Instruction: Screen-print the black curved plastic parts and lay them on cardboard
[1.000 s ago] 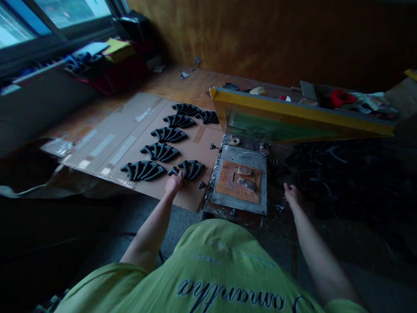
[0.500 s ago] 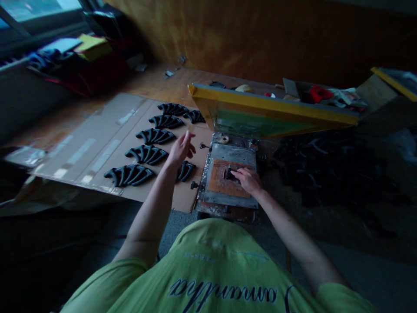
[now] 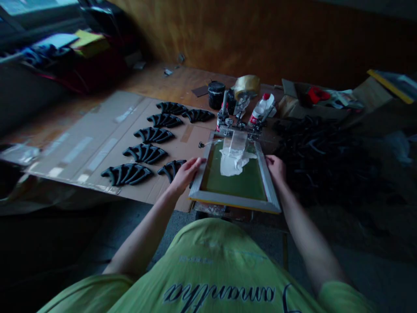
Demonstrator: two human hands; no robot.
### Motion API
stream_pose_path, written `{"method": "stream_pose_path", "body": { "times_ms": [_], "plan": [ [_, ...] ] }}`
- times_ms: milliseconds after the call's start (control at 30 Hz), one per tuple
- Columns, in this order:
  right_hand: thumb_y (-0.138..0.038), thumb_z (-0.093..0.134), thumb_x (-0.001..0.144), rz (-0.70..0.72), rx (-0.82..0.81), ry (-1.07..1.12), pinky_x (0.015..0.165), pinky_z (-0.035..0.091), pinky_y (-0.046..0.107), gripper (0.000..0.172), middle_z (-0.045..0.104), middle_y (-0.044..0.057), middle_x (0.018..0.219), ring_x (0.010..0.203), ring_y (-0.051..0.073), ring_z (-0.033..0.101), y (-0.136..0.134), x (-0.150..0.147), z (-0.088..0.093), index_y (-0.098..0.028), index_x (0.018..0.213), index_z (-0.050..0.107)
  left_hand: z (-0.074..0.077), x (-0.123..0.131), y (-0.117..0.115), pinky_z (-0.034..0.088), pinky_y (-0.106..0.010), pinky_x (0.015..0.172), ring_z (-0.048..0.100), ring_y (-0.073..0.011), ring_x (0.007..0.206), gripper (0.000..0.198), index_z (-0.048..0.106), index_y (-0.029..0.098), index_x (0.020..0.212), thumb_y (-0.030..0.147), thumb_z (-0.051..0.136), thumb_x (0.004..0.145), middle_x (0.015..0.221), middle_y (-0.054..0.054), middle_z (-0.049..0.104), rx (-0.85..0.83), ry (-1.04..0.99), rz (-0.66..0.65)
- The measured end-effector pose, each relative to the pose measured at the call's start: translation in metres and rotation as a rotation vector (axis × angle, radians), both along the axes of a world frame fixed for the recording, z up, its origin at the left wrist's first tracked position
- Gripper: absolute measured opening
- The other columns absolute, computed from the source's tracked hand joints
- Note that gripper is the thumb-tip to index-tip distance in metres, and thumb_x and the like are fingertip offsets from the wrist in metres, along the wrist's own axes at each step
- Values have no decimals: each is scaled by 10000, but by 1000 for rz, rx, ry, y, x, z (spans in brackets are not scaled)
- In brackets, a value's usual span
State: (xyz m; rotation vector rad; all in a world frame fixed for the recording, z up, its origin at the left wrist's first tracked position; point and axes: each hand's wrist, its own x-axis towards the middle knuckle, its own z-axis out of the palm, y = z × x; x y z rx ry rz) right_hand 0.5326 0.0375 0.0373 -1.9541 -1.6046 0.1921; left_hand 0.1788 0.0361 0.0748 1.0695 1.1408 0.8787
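A framed printing screen (image 3: 235, 201) with green mesh lies flat in front of me. White ink (image 3: 233, 163) and a clear squeegee (image 3: 237, 142) rest on the mesh near its far end. My left hand (image 3: 186, 172) grips the left side of the frame, fingers curled over the edge. On the right side of the frame sits my right hand (image 3: 276, 168), holding it too. Several black curved pieces (image 3: 145, 152) lie in a row on cardboard (image 3: 97, 148) to the left; the nearest one (image 3: 171, 167) is just beside my left hand.
Behind the screen stand a black pot (image 3: 216, 93), a roll of tape (image 3: 247, 83) and a white bottle (image 3: 262, 105). A dark heap of black pieces (image 3: 321, 148) fills the right. Clutter lies along the left wall (image 3: 74, 48).
The screen, which stood raised on its hinge, has come down flat over the printing plate. Both hands moved to the frame's sides; the right hand left the piece on the plate.
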Motion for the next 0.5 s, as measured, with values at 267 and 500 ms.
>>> {"method": "stream_pose_path", "body": {
  "times_ms": [267, 500],
  "plan": [
    [-283, 777, 767, 381, -8, -326, 956, 480, 440, 427, 624, 136, 1157, 1105, 292, 562, 42, -77, 28, -162, 1152, 639, -105, -2, -3, 318, -191, 465, 474, -95, 508, 847, 406, 177, 1493, 535, 672, 773, 669, 34, 574, -17, 225, -37],
    [-112, 537, 872, 703, -183, -493, 804, 421, 329, 140, 678, 106, 909, 944, 236, 571, -14, -88, 13, -156, 905, 666, -101, -4, -3, 363, -196, 482, 516, -106, 526, 756, 508, 193, 1421, 495, 703, 756, 692, 18, 631, -48, 257, -27]
  ]
}}
